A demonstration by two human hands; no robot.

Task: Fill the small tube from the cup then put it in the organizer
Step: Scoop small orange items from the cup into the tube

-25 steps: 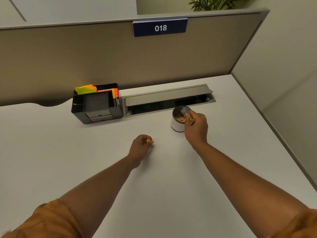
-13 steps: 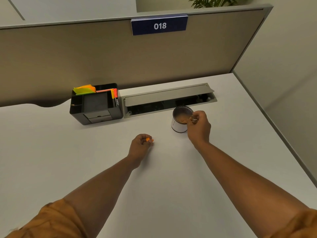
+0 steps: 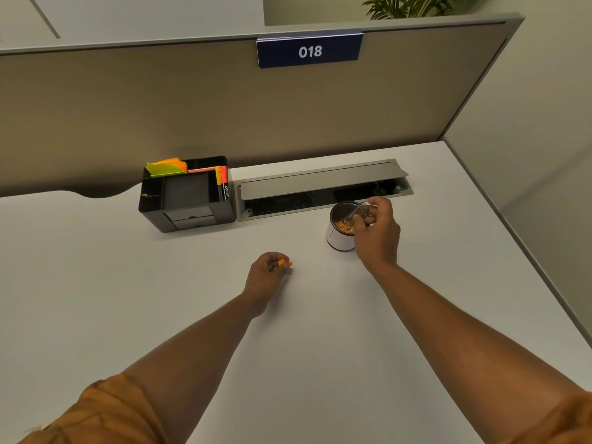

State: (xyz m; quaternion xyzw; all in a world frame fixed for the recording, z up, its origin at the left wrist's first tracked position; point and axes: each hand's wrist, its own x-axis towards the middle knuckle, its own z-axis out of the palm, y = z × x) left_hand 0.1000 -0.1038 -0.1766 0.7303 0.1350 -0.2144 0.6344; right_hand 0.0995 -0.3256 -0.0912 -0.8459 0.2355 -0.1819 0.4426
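A small white cup [image 3: 335, 239] with a dark inside stands on the white desk and holds brownish-orange contents. My right hand [image 3: 378, 233] is at the cup's right rim, gripping a small clear tube [image 3: 358, 210] tilted with one end down inside the cup. My left hand [image 3: 267, 274] rests on the desk to the cup's lower left, fingers closed on a small orange cap [image 3: 285, 263]. The black desk organizer [image 3: 189, 200] sits at the back left, with sticky notes and markers in its compartments.
A grey cable tray [image 3: 323, 189] with its lid raised runs along the desk's back edge behind the cup. A beige partition with a blue "018" sign [image 3: 309, 52] stands behind. The desk's right edge [image 3: 519, 251] runs diagonally near a wall.
My right hand has shifted slightly up along the cup's rim and tipped the tube deeper into the cup. My left hand has stayed in place with the cap.
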